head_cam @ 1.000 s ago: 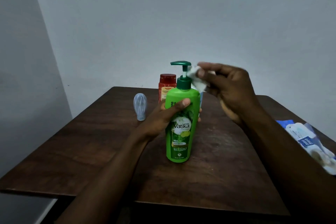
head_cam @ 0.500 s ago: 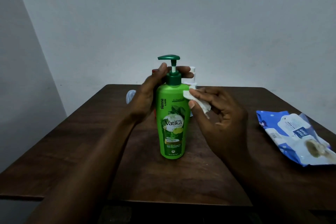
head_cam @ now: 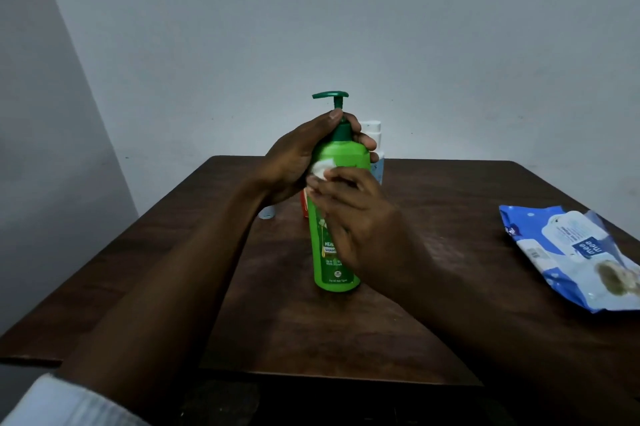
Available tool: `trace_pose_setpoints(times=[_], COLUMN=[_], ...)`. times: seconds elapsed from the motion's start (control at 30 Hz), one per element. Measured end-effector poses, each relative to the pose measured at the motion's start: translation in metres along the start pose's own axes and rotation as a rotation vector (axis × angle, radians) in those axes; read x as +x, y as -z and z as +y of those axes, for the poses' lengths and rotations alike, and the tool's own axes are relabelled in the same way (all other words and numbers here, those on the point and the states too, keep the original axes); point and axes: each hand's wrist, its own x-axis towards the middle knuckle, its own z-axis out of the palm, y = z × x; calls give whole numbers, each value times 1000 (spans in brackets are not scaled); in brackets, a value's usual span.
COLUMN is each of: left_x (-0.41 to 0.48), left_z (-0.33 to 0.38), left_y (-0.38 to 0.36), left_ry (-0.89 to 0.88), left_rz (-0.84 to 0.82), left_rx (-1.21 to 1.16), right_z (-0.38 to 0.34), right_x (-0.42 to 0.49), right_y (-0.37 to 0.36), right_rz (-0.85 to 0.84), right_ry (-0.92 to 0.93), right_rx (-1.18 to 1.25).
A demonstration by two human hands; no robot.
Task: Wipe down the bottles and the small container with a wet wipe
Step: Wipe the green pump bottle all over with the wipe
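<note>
Dark wooden table (head_cam: 450,204) under a plain grey wall (head_cam: 415,45), in dim light. At its centre, left hand (head_cam: 298,162) curled round the shoulder and collar of the green pump bottle (head_cam: 334,263), thumb up beside the pump stem, fingertips showing on the far side: a firm, steadying grasp. Right hand (head_cam: 356,218) across the bottle's upper front, pinching a bunched wet wipe (head_cam: 320,170) at the fingertips and pressing it to the green plastic just below the left hand. Bottle upright on the table, near the middle.

Probably stiff, smooth plastic, weighty if full, tall enough to tip easily, and slick once damp. Best taken at the collar or shoulder, not by the springy pump head (head_cam: 330,95).

Behind, mostly hidden: white-capped bottle (head_cam: 371,129), red-orange container (head_cam: 305,204), small pale bottle (head_cam: 267,212). Well to the right, blue wipes packet (head_cam: 571,252) lying flat.
</note>
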Motion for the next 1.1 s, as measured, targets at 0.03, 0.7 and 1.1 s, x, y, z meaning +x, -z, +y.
trace_pose_setpoints(times=[0.03, 0.7, 1.1], left_x=[1, 17, 9], left_z=[0, -7, -23], left_y=[2, 17, 15], left_ry=[16, 110, -70], left_rz=[-4, 144, 278], left_rx=[-21, -51, -143], right_z=[2, 36, 7], right_x=[-4, -9, -57], right_y=[-1, 16, 11], right_rz=[-54, 92, -124], right_ry=[33, -397, -398], right_rx=[-5, 290, 323])
